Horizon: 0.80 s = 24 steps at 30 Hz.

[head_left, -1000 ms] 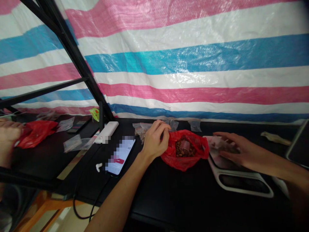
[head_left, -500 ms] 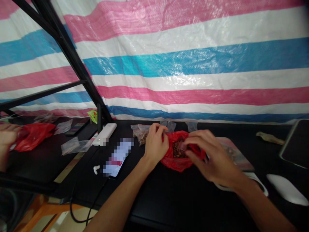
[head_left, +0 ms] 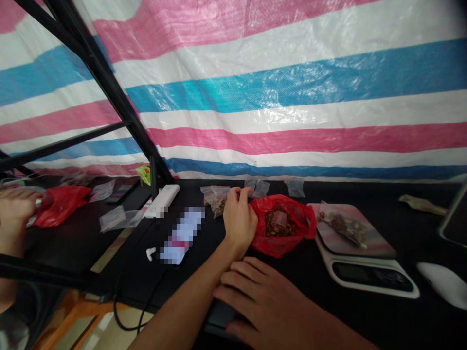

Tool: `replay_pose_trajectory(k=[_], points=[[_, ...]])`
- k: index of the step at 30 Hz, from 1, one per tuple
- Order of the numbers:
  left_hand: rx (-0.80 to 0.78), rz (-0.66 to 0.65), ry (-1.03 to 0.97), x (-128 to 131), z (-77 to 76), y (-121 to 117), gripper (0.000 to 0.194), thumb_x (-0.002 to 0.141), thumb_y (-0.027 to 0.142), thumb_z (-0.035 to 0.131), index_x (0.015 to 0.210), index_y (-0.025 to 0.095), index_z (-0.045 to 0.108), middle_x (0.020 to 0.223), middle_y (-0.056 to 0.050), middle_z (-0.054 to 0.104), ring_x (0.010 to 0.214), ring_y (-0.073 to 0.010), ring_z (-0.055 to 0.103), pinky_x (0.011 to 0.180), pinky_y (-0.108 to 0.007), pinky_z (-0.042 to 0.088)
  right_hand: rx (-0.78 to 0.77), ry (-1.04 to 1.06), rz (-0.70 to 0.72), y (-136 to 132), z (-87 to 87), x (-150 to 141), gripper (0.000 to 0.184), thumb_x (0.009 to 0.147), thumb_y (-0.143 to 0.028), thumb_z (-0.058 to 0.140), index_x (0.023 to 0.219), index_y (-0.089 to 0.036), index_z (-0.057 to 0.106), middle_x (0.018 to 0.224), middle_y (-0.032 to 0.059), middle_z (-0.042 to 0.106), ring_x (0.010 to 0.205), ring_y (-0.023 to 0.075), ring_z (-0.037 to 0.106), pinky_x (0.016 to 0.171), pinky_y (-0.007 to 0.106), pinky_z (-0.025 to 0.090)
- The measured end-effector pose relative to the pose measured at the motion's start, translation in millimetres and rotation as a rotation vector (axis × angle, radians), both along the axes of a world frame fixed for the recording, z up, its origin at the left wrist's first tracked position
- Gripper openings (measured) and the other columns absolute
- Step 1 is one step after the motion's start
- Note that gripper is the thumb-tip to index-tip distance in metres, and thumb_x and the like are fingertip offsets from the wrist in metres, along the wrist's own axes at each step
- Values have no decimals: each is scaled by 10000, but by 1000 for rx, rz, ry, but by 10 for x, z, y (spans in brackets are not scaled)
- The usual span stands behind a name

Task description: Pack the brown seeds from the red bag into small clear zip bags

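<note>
We find that the right hand (head_left: 262, 301) has come away from the red plastic bag (head_left: 277, 245) and now lies over a dark object (head_left: 219, 316) at the near edge of the black surface (head_left: 328, 316). A small clear zip bag (head_left: 343, 227) of brown pieces now rests on the pan of the digital scale (head_left: 365, 274). The scale stands at 2 o'clock from the right hand, and its display faces us. The right fingers (head_left: 233, 284) are spread. The left hand (head_left: 239, 218) stands against the red plastic bag's 9 o'clock side, with fingers (head_left: 241, 197) pressed together and curled; we cannot tell whether they pinch anything. The red plastic bag lies at 3 o'clock from the left hand and 12 o'clock from the right hand, open, with loose brown pieces (head_left: 275, 224) inside.
</note>
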<state>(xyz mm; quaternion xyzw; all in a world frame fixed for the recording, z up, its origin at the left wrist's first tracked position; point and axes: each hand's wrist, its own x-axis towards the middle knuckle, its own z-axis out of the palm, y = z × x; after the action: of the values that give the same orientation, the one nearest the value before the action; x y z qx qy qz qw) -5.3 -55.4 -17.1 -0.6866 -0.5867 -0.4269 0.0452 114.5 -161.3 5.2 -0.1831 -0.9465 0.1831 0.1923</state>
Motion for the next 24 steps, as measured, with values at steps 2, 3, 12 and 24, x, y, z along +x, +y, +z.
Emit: replay_pose_trajectory(k=[2, 3, 12, 24], points=[[26, 16, 40, 9, 5, 1, 485, 833, -10, 513, 1234, 253, 584, 1184, -109, 566, 1028, -278, 615, 870, -428, 549, -78, 33, -135, 8, 10, -1, 454, 1022, -468, 539, 1411, -240, 591, 1386, 71, 667, 1291, 264, 555, 1141, 430, 394], [30, 20, 66, 13, 5, 1, 489, 833, -10, 517, 1244, 249, 582, 1188, -112, 567, 1031, -279, 612, 872, -430, 545, -114, 43, -182, 13, 10, -3, 440, 1008, -457, 558, 1389, -240, 602, 1374, 79, 661, 1278, 274, 554, 1128, 445, 404], [75, 46, 90, -26, -26, 56, 399, 893, 77, 555, 1264, 219, 583, 1212, -130, 584, 1037, -286, 619, 886, -423, 531, -260, 116, 174, -29, 7, -25, 226, 956, -327, 673, 1173, -263, 686, 1288, -6, 692, 1219, 144, 608, 1080, 286, 432], [33, 13, -16, -79, 52, 61, 212, 967, 163, 526, 1159, 209, 604, 1127, -90, 613, 969, -246, 665, 830, -367, 549, 52, -289, -1006, 1102, 42, 2053, 513, 795, -637, 705, 1129, -248, 677, 987, 145, 736, 925, 410, 684, 757, 547, 504]])
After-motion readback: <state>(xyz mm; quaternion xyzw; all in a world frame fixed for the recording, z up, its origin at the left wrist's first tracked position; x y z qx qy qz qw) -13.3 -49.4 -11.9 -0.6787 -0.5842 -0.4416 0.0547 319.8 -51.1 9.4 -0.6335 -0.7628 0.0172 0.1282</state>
